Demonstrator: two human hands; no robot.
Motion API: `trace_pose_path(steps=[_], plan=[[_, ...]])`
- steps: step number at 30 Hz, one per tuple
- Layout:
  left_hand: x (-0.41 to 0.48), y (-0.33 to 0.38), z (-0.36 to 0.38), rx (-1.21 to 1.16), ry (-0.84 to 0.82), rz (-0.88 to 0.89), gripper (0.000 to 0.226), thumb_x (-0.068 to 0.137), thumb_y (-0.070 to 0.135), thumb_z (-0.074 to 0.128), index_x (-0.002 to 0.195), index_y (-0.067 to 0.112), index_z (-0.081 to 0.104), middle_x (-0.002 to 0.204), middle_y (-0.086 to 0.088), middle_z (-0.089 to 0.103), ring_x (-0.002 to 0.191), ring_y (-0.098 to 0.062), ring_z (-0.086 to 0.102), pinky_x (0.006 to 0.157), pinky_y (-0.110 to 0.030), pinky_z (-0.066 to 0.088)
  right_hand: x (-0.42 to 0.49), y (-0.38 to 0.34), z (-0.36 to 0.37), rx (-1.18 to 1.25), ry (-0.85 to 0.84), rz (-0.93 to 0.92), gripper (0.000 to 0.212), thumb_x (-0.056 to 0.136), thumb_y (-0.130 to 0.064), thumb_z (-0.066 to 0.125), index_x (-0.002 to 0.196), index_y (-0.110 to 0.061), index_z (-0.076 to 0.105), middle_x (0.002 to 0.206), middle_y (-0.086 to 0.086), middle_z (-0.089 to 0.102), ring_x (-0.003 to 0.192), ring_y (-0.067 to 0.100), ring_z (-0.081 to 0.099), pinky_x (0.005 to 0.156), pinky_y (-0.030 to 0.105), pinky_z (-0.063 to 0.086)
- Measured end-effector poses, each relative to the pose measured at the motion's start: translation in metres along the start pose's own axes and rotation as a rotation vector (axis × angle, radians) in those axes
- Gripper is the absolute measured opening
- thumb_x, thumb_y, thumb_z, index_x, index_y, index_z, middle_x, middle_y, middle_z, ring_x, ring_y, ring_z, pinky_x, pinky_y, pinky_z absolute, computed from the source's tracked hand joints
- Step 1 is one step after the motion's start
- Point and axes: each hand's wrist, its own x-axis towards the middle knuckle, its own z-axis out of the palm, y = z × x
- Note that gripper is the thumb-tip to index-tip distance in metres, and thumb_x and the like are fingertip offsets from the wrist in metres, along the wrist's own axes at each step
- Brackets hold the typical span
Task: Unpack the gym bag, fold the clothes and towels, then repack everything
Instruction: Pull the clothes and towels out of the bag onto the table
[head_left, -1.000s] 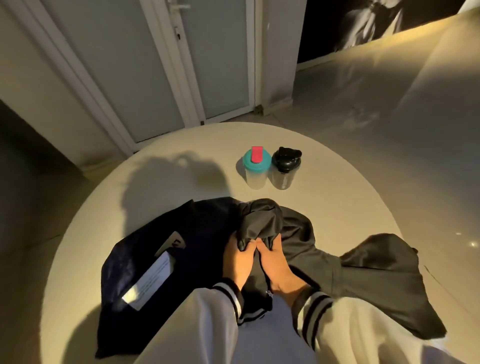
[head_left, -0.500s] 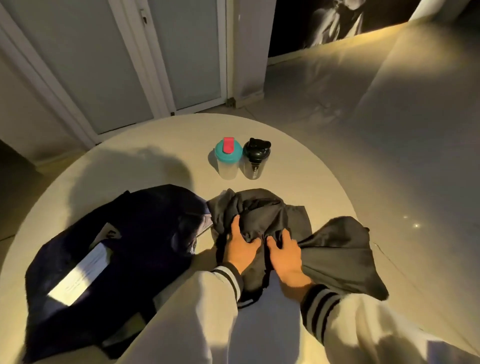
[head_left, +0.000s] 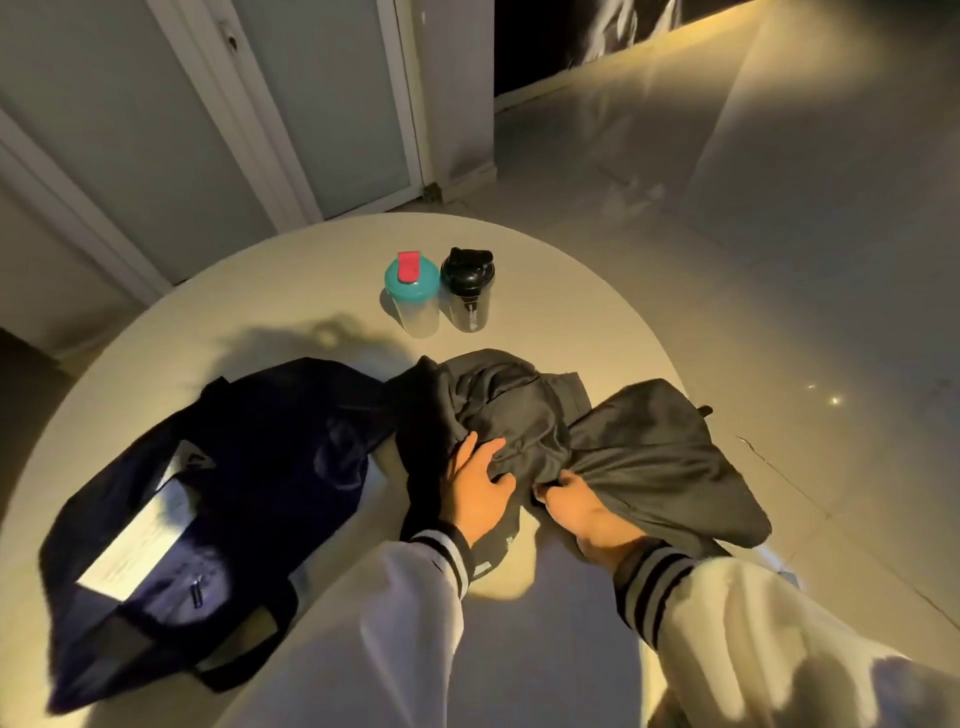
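Observation:
A dark navy gym bag (head_left: 218, 499) lies slumped on the left of the round table (head_left: 291, 312), with a white label on its side. Right of it sits a crumpled pile of dark grey clothing (head_left: 597, 436). My left hand (head_left: 478, 488) lies on the pile with its fingers spread and pressing into the cloth. My right hand (head_left: 587, 509) grips a fold of the grey fabric, its fingertips buried under the cloth. Both wrists wear white sleeves with striped cuffs.
Two shaker bottles stand side by side at the back of the table: a clear bottle with a teal lid (head_left: 413, 299) and a black bottle (head_left: 469, 291). Beyond the table are pale doors (head_left: 322, 104) and bare floor (head_left: 779, 208).
The grey clothing has been pulled away from the bag and to the right. My right hand has gone from lying on the cloth to gripping a fold; my left hand has spread flatter.

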Motion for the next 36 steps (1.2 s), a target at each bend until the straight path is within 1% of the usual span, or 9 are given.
trace_pose_path(steps=[3, 7, 9, 12, 17, 22, 27, 32, 36], plan=[[-0.004, 0.004, -0.006, 0.044, 0.047, 0.028, 0.048, 0.095, 0.020, 0.065, 0.141, 0.020, 0.055, 0.158, -0.011, 0.035, 0.147, -0.030, 0.032, 0.118, -0.043, 0.031, -0.037, -0.030, 0.010, 0.300, -0.170, -0.041, 0.028, 0.099, -0.005, 0.050, 0.123, -0.013, 0.063, 0.116, 0.006, 0.068, 0.106, 0.024, 0.062, 0.090, 0.035, 0.050], [-0.016, 0.015, 0.002, 0.246, 0.188, -0.028, 0.045, 0.094, 0.023, 0.062, 0.138, 0.033, 0.055, 0.163, -0.004, 0.027, 0.150, -0.030, 0.020, 0.121, -0.048, 0.017, -0.049, -0.020, 0.012, 0.329, -0.136, -0.099, 0.031, 0.097, -0.003, 0.051, 0.073, -0.023, 0.054, 0.074, 0.002, 0.054, 0.076, 0.022, 0.050, 0.073, 0.034, 0.039], [-0.021, 0.024, 0.015, 0.270, 0.306, 0.063, 0.040, 0.091, 0.017, 0.062, 0.128, 0.033, 0.061, 0.156, 0.000, 0.036, 0.143, -0.029, 0.029, 0.117, -0.049, 0.021, -0.048, -0.007, -0.004, 0.142, 0.135, -0.193, 0.015, 0.094, -0.009, 0.056, 0.091, -0.020, 0.065, 0.093, 0.004, 0.061, 0.091, 0.024, 0.056, 0.082, 0.034, 0.043], [-0.016, 0.042, 0.039, 0.219, 0.193, 0.141, 0.034, 0.091, 0.016, 0.060, 0.119, 0.035, 0.065, 0.136, 0.010, 0.054, 0.131, -0.022, 0.043, 0.112, -0.048, 0.032, -0.044, 0.008, -0.044, -0.097, 0.380, -0.145, 0.045, 0.096, -0.024, 0.057, 0.140, -0.027, 0.050, 0.152, 0.013, 0.034, 0.140, 0.034, 0.033, 0.114, 0.043, 0.030], [-0.010, 0.054, 0.074, 0.318, -0.156, -0.034, 0.044, 0.096, 0.031, 0.053, 0.139, 0.042, 0.053, 0.160, 0.010, 0.032, 0.148, -0.020, 0.022, 0.123, -0.045, 0.006, -0.021, 0.031, -0.080, -0.302, 0.046, 0.169, 0.070, 0.096, -0.042, 0.053, 0.155, -0.046, 0.014, 0.166, 0.017, -0.007, 0.152, 0.039, -0.006, 0.122, 0.048, 0.005], [-0.003, 0.042, 0.084, 0.192, -0.187, -0.039, 0.044, 0.095, 0.026, 0.059, 0.139, 0.029, 0.058, 0.149, 0.005, 0.049, 0.141, -0.020, 0.040, 0.117, -0.032, 0.028, -0.010, 0.026, -0.069, -0.356, 0.072, 0.068, 0.059, 0.094, -0.029, 0.058, 0.150, -0.029, 0.040, 0.156, 0.011, 0.033, 0.143, 0.034, 0.032, 0.111, 0.034, 0.033], [-0.001, 0.030, 0.081, 0.023, -0.181, -0.140, 0.045, 0.095, 0.022, 0.059, 0.140, 0.023, 0.055, 0.138, -0.004, 0.060, 0.126, -0.027, 0.056, 0.106, -0.041, 0.047, -0.018, 0.005, -0.054, -0.216, -0.017, -0.079, 0.017, 0.095, -0.012, 0.055, 0.085, -0.003, 0.066, 0.095, 0.019, 0.066, 0.095, 0.033, 0.064, 0.068, 0.027, 0.038], [-0.003, 0.056, 0.060, -0.093, 0.125, -0.048, 0.040, 0.103, 0.030, 0.051, 0.142, 0.024, 0.049, 0.143, -0.004, 0.052, 0.132, -0.022, 0.049, 0.112, -0.044, 0.042, -0.025, -0.013, -0.042, 0.578, -0.069, -0.138, 0.015, 0.098, -0.014, 0.054, 0.101, -0.011, 0.069, 0.098, 0.012, 0.071, 0.093, 0.027, 0.066, 0.087, 0.042, 0.054], [-0.007, 0.075, 0.057, 0.045, 0.156, 0.132, 0.040, 0.100, 0.016, 0.055, 0.139, 0.021, 0.054, 0.142, -0.004, 0.054, 0.133, -0.019, 0.048, 0.113, -0.037, 0.039, -0.035, -0.012, -0.053, 0.457, 0.008, -0.183, 0.022, 0.102, -0.033, 0.047, 0.117, -0.024, 0.061, 0.110, 0.001, 0.064, 0.100, 0.017, 0.060, 0.089, 0.033, 0.049]])
